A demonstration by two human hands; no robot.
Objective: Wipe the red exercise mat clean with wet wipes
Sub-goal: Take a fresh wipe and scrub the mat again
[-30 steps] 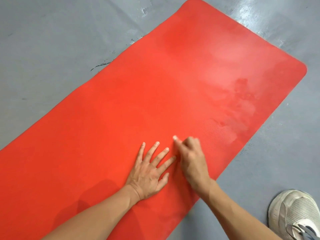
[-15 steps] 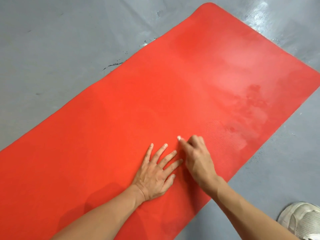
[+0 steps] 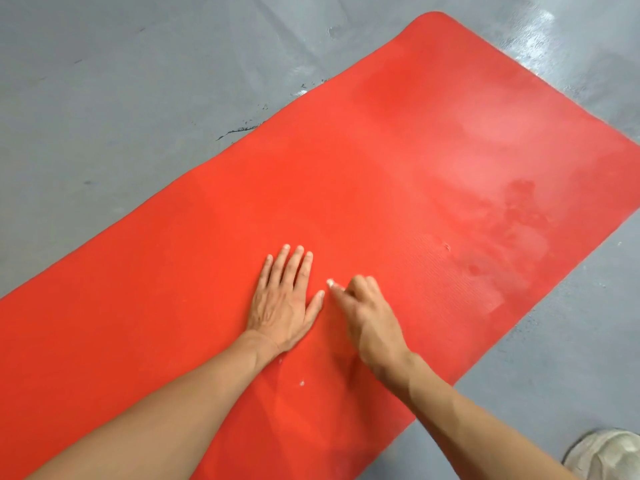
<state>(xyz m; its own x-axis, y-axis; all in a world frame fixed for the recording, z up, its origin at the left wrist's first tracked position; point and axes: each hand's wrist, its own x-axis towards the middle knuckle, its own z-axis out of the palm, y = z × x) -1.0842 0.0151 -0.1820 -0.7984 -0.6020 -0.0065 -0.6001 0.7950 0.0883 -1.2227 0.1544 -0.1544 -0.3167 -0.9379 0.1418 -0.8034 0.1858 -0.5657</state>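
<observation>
The red mat (image 3: 346, 188) lies flat on the grey floor (image 3: 121, 98), bare ahead and to both sides of the 2 hands. The left hand (image 3: 284, 303), flat, and the right hand (image 3: 367, 317), fingers curled, sit just beside each other. A white shoe (image 3: 606, 455) stands off the mat's near right edge.

bright, even overhead light; glare on the grey floor (image 3: 533, 26) at top right, soft shadows under the forearms, slight blur throughout.
</observation>
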